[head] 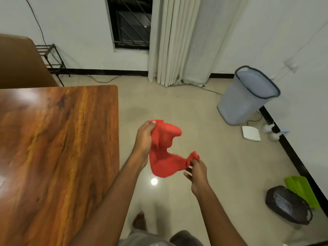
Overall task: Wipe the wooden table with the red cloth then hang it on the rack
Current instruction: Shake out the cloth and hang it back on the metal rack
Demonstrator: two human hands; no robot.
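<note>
Wooden table (53, 148) fills your left. Rack (51, 59) stands far left by wall, beyond table's far edge. Red cloth (165, 151) hangs in air over floor, right of table edge, touching neither. Its long axis runs diagonally, far-left to near-right, between your hands. Left hand (143, 139) grips upper corner, fingers curled; right hand (197, 173) pinches lower corner. Left hand is nearer table, so coming move likely goes leftward.

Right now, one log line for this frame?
left hand: grips red cloth | right hand: pinches its corner | cloth: over floor, beside wooden table | rack: untouched
</note>
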